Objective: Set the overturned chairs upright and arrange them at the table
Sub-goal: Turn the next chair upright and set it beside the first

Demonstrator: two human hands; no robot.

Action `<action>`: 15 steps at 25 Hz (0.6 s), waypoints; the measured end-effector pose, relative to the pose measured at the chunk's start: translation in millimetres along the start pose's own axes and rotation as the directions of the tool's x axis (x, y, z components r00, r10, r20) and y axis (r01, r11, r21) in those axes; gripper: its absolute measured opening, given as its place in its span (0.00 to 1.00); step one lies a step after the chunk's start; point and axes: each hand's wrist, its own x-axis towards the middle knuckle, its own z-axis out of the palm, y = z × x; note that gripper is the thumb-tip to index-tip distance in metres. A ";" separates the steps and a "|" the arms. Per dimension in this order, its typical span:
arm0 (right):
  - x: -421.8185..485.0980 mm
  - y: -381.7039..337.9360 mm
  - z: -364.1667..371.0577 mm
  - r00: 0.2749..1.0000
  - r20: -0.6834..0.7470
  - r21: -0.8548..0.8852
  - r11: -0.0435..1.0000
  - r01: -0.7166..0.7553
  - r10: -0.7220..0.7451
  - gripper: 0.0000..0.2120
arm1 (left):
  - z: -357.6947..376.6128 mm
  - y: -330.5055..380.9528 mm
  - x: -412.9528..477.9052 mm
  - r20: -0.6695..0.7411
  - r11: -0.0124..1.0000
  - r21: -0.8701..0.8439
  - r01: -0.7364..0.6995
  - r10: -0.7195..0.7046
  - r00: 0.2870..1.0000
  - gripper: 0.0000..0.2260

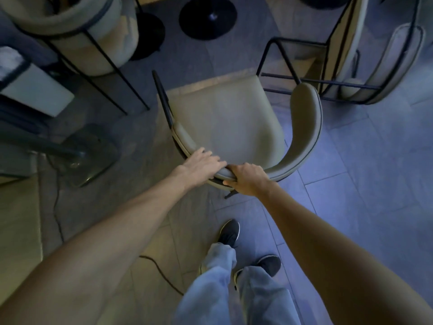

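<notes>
Fingers (216, 160) of the left hand (201, 164) are laid close together over the top of the curved backrest (302, 127) of the beige chair (222, 120), with the thumb tucked under the rim. The right hand (248, 179) is clamped on the same rim just beside it, its fingers curled over the top and its thumb pressed against the outer side.

The tiled floor (363, 172) is seen all around. The beige chair is stood upright on it, directly in front of the person, with the seat turned away from them. Two more chairs are seen lying overturned, their black wire legs exposed. The left overturned chair (77, 38) is found at the upper left, and the right overturned chair (396, 66) just beyond the held chair's right armrest. Two round black pedestal bases (207, 17) are placed at the top, between the overturned chairs. Dark shoes (229, 233) and a thin cable (164, 275) are seen on the floor below the hands.
</notes>
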 end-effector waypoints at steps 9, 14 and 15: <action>13.0 -27.9 22.2 0.994 0.078 -0.083 0.993 0.080 -0.074 0.27 | 42.1 25.8 -21.4 0.035 0.962 -0.114 0.246 -0.244 0.969 0.20; 4.8 30.3 -0.8 0.982 0.181 -0.216 0.973 0.083 -0.044 0.24 | 38.7 58.8 -11.7 0.044 0.904 -0.265 0.336 -0.337 0.940 0.26; 1.8 44.1 -4.0 0.988 0.151 -0.306 0.949 0.077 -0.031 0.21 | 40.0 73.8 -7.1 0.046 0.874 -0.313 0.371 -0.376 0.925 0.28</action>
